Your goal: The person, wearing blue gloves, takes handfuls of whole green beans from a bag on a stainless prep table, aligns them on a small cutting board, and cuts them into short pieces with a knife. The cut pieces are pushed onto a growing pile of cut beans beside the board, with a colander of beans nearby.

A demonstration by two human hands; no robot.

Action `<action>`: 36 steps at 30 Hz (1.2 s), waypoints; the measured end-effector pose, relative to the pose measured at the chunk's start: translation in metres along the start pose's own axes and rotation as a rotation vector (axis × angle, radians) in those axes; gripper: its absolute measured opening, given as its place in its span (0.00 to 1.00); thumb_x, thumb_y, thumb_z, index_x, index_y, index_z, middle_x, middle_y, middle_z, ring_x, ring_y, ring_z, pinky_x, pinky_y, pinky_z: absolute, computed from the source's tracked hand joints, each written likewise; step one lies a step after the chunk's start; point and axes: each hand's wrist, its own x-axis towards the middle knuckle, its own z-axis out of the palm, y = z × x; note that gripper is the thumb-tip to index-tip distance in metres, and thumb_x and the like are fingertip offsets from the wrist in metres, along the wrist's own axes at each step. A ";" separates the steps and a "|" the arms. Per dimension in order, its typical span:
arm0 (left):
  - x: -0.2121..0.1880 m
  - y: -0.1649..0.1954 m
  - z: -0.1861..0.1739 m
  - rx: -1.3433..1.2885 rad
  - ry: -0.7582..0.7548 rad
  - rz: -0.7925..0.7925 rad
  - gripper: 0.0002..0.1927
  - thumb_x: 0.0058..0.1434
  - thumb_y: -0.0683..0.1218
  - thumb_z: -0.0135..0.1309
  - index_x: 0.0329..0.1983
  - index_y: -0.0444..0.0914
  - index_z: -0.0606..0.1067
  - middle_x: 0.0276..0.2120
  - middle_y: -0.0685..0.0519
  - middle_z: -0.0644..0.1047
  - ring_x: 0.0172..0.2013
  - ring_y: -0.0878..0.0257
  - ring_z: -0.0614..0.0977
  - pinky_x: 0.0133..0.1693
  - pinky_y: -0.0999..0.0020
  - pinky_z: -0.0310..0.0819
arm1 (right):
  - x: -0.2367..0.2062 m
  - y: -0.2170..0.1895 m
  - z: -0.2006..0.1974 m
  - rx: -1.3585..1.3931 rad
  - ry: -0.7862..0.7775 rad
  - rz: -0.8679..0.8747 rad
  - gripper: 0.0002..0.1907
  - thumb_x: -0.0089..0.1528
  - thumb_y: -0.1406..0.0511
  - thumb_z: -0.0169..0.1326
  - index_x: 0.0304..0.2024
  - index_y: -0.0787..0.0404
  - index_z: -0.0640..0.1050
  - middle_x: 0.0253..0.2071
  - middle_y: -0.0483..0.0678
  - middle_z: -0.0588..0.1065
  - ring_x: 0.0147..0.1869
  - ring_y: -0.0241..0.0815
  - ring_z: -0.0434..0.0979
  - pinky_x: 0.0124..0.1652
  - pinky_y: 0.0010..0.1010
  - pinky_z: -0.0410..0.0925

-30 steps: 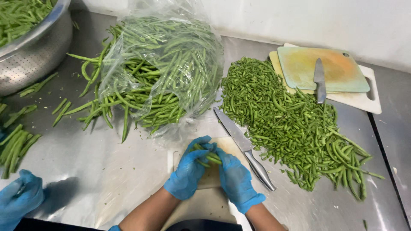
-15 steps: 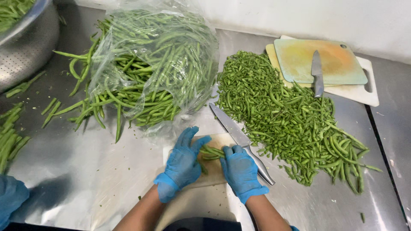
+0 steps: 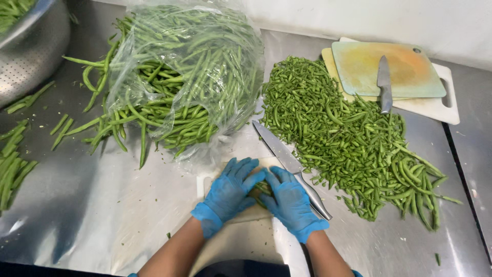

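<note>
Both my hands wear blue gloves. My left hand (image 3: 229,192) and my right hand (image 3: 289,201) press together around a small bundle of green beans (image 3: 262,189) on a pale cutting board (image 3: 205,183) at the counter's near edge. A large steel knife (image 3: 287,159) lies just right of my right hand, handle toward me, not held. A clear plastic bag of whole green beans (image 3: 184,77) sits behind the board. A big heap of cut bean pieces (image 3: 353,138) spreads to the right.
A metal colander (image 3: 28,48) with beans stands at the far left, loose beans (image 3: 13,164) below it. Stacked cutting boards (image 3: 400,77) with a second knife (image 3: 384,84) lie at the back right. A white wall runs behind the steel counter (image 3: 77,215).
My hands have drawn closer together over the bean bundle. Another person's blue-gloved hand at the lower left has gone out of view as the camera shifted.
</note>
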 end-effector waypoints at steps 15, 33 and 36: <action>-0.016 -0.003 0.013 -0.172 -0.213 -0.161 0.29 0.48 0.44 0.65 0.56 0.43 0.74 0.48 0.49 0.79 0.47 0.49 0.80 0.49 0.56 0.75 | -0.023 0.015 -0.003 0.185 0.031 0.154 0.20 0.57 0.69 0.59 0.53 0.60 0.80 0.49 0.56 0.79 0.52 0.56 0.80 0.51 0.40 0.71; -0.015 -0.001 0.011 -0.182 -0.296 -0.239 0.22 0.52 0.47 0.65 0.51 0.48 0.77 0.39 0.49 0.79 0.40 0.48 0.81 0.40 0.53 0.77 | -0.008 -0.004 0.004 0.466 -0.020 0.228 0.19 0.60 0.70 0.57 0.54 0.57 0.78 0.51 0.50 0.78 0.52 0.47 0.81 0.51 0.32 0.72; -0.013 0.001 0.015 -0.103 -0.244 -0.184 0.18 0.54 0.47 0.64 0.48 0.49 0.77 0.36 0.51 0.79 0.36 0.49 0.82 0.37 0.53 0.77 | -0.009 -0.003 -0.001 0.486 -0.024 0.190 0.31 0.50 0.70 0.64 0.57 0.59 0.75 0.54 0.55 0.72 0.51 0.51 0.77 0.47 0.34 0.71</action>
